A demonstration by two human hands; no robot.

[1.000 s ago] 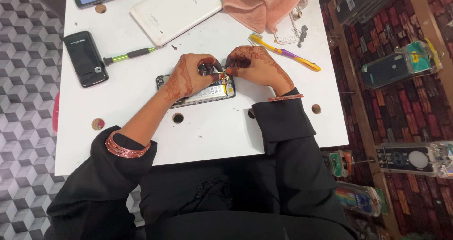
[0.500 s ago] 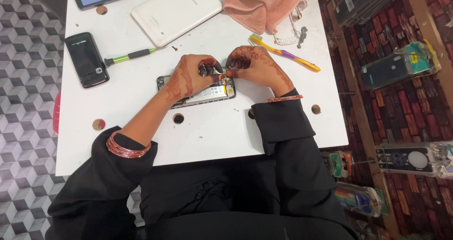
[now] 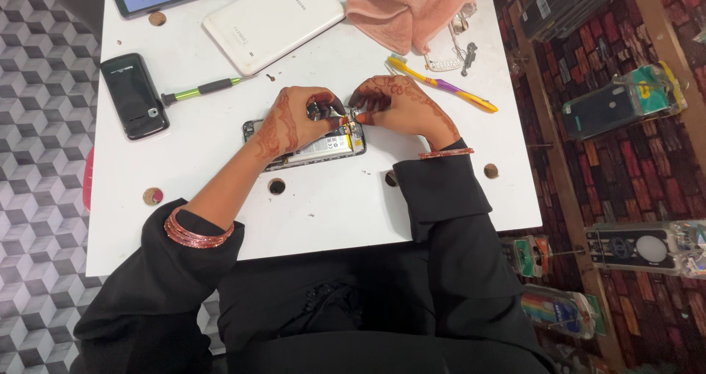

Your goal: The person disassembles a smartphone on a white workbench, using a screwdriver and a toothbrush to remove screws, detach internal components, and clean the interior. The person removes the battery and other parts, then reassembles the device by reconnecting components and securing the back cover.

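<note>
Opened smartphone with bare silver innards [image 3: 312, 150] flat on the white table [image 3: 323, 205], mid-table. Left hand [image 3: 294, 120] resting over it, fingers pinching a small dark part – right hand [image 3: 401, 105] curled, fingertips at the phone's top edge. Green-handled screwdriver [image 3: 202, 89] nearby.

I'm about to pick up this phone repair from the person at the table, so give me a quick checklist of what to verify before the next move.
1. Opened phone lies flat on the white table: ok.
2. Left hand steadies the phone: ok.
3. Right hand fingertips at the phone's top end: ok.
4. Green-handled screwdriver lies free, beside the hands: ok.
5. Which small part the fingers pinch: cannot tell.
</note>
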